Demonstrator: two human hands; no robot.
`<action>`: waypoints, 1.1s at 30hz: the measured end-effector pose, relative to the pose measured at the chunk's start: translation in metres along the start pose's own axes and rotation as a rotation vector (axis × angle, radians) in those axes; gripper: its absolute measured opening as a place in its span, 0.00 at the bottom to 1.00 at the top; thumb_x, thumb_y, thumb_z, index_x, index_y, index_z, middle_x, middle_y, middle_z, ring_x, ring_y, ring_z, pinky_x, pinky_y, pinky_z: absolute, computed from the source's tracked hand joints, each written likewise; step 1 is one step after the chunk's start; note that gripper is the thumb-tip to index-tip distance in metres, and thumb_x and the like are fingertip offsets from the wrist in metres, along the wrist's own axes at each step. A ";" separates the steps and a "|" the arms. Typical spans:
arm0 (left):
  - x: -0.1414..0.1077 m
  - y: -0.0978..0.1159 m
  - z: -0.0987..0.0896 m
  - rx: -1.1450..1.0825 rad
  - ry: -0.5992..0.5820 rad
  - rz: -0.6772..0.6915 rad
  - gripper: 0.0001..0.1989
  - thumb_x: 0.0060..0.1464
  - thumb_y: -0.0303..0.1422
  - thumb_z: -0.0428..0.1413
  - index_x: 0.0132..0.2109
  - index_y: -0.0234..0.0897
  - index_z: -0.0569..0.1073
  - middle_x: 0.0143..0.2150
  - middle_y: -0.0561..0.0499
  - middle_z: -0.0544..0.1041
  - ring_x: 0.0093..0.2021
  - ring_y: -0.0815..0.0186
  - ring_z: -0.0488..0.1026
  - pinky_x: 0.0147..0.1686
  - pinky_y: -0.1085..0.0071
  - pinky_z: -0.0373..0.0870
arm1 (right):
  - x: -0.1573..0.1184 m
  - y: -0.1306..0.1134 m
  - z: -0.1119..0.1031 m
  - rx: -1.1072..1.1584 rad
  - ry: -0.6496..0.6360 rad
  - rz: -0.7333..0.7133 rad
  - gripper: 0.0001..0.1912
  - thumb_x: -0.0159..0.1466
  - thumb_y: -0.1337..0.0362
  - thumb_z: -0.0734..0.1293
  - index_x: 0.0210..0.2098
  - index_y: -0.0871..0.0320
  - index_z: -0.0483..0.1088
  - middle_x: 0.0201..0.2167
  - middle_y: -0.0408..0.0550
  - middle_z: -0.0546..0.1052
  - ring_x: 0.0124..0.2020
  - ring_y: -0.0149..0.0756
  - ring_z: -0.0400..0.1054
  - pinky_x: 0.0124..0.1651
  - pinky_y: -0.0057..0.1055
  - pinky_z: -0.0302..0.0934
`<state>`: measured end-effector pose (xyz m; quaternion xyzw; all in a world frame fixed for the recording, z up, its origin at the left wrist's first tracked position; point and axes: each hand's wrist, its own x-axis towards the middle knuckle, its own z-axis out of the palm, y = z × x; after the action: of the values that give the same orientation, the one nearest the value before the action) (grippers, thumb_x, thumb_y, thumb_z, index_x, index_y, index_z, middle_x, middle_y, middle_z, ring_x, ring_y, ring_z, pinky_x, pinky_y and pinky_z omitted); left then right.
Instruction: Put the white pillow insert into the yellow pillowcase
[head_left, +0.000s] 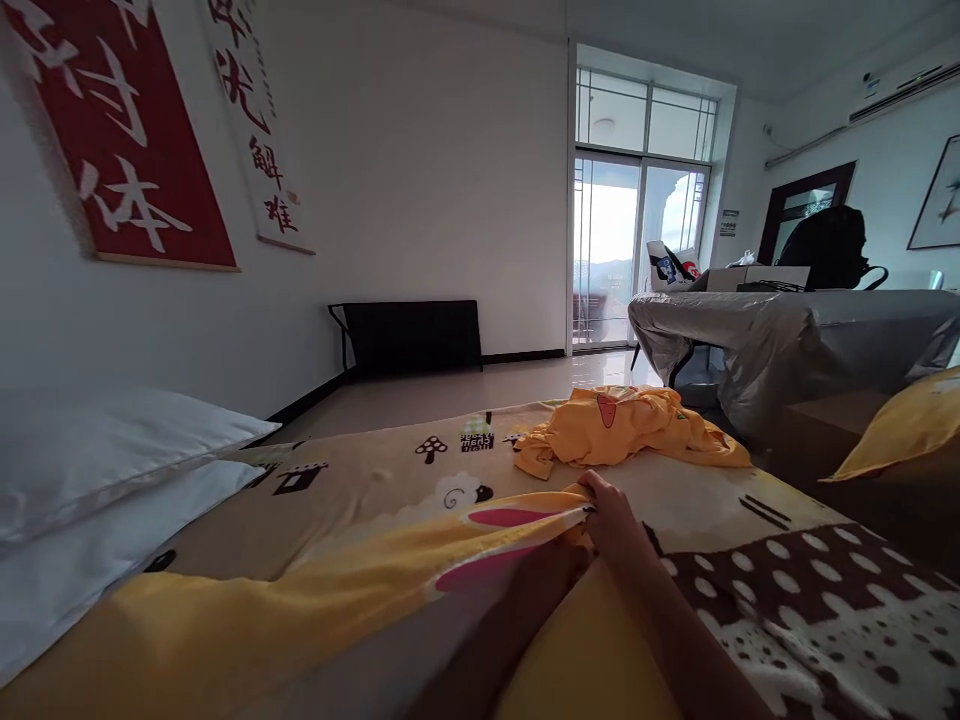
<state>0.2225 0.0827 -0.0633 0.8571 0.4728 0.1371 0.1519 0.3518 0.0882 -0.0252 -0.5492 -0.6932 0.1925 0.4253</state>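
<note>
A yellow cloth cover [322, 580] with pink rabbit-ear shapes stretches from the lower left to my hands, its pale underside showing below. My right hand [609, 515] is closed in a pinch on its gathered far end, above the bed. Close beneath it is my left hand [576, 550], dark in shadow against the cover's pale side; its fingers are hidden. Just beyond my hands, a crumpled orange cloth [637, 425] with a carrot print lies on the beige patterned bed blanket [375, 485]. More yellow cloth [592, 650] shows between my forearms.
White pillows [112, 460] lie at the left by the wall. Brown spotted bedding [810, 590] covers the right side. Another yellow cloth [907, 430] is at the right edge. Beyond stand a plastic-covered table [750, 320] with a black backpack [825, 250], and a black folded frame [412, 335].
</note>
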 end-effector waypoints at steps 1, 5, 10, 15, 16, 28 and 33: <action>-0.005 0.000 -0.003 -0.021 0.005 -0.028 0.13 0.54 0.34 0.48 0.40 0.36 0.75 0.45 0.47 0.77 0.45 0.58 0.73 0.42 0.66 0.69 | 0.000 0.001 -0.001 -0.001 -0.003 -0.006 0.16 0.42 0.78 0.55 0.29 0.56 0.61 0.27 0.44 0.72 0.29 0.32 0.62 0.30 0.24 0.47; -0.020 0.005 -0.015 -0.260 0.095 -0.077 0.17 0.57 0.44 0.47 0.46 0.41 0.71 0.47 0.52 0.76 0.44 0.62 0.72 0.44 0.69 0.68 | 0.002 0.006 -0.002 -0.024 -0.011 -0.015 0.17 0.42 0.78 0.55 0.29 0.56 0.62 0.28 0.43 0.73 0.30 0.32 0.64 0.31 0.23 0.49; -0.020 0.007 -0.016 -0.475 0.167 -0.074 0.22 0.56 0.38 0.48 0.58 0.47 0.66 0.59 0.55 0.69 0.58 0.63 0.64 0.58 0.67 0.60 | 0.002 0.000 -0.005 -0.065 -0.003 -0.011 0.13 0.42 0.76 0.57 0.26 0.57 0.63 0.26 0.44 0.73 0.29 0.33 0.62 0.31 0.24 0.48; -0.016 0.009 -0.008 -0.320 0.188 0.142 0.19 0.55 0.33 0.49 0.53 0.45 0.72 0.59 0.54 0.69 0.58 0.62 0.65 0.59 0.67 0.58 | -0.002 -0.013 -0.013 -0.060 -0.044 -0.005 0.09 0.44 0.74 0.60 0.25 0.58 0.64 0.25 0.44 0.73 0.29 0.32 0.61 0.30 0.25 0.48; -0.016 0.011 -0.008 -0.284 0.172 0.186 0.18 0.55 0.32 0.49 0.51 0.45 0.73 0.59 0.54 0.70 0.58 0.62 0.65 0.58 0.67 0.60 | -0.003 -0.014 -0.014 -0.055 -0.051 -0.016 0.08 0.45 0.74 0.59 0.25 0.58 0.64 0.25 0.44 0.73 0.29 0.32 0.61 0.31 0.25 0.48; -0.019 0.017 -0.019 -0.360 0.135 0.076 0.26 0.52 0.33 0.51 0.59 0.47 0.67 0.63 0.57 0.64 0.64 0.62 0.58 0.65 0.63 0.51 | -0.002 -0.006 -0.008 -0.046 -0.080 -0.044 0.10 0.47 0.70 0.62 0.31 0.58 0.68 0.27 0.43 0.73 0.30 0.33 0.63 0.31 0.25 0.49; -0.016 0.007 -0.010 -0.318 0.177 0.006 0.27 0.54 0.38 0.51 0.61 0.39 0.65 0.63 0.48 0.64 0.64 0.55 0.59 0.65 0.56 0.50 | -0.004 -0.007 -0.005 -0.260 -0.053 -0.026 0.14 0.44 0.75 0.61 0.31 0.58 0.69 0.32 0.47 0.74 0.32 0.35 0.64 0.32 0.26 0.49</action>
<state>0.2156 0.0666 -0.0525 0.8083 0.4542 0.2854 0.2428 0.3515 0.0816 -0.0187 -0.5853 -0.7303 0.1098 0.3347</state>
